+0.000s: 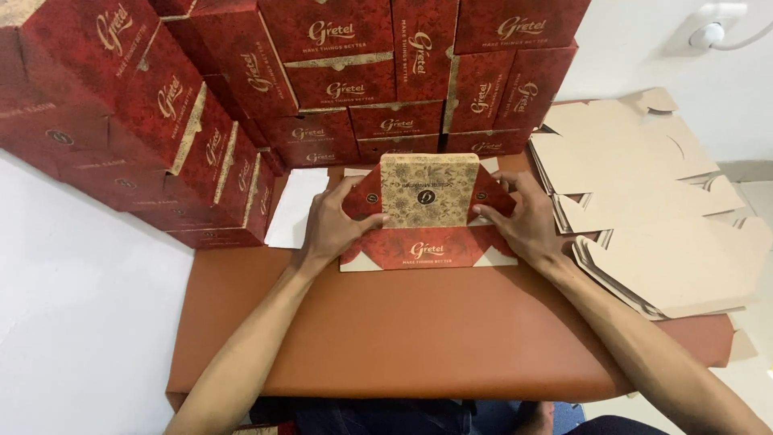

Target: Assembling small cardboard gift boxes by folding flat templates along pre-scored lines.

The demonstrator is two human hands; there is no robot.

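A flat red cardboard box blank (427,246) with a gold floral panel (425,189) lies on a brown board (403,330). The gold panel stands folded up at the far side. My left hand (334,221) presses the blank's left flap, fingers spread over it. On the right side flap rests my right hand (523,221), thumb pointing inward toward the gold panel. Both forearms reach in from the bottom of the view.
Assembled red boxes (241,80) with gold trim are stacked in rows along the back and left. A pile of flat unfolded blanks (652,217), plain brown side up, lies to the right. A white sheet (294,209) sits left of the blank. A wall socket (713,32) is at top right.
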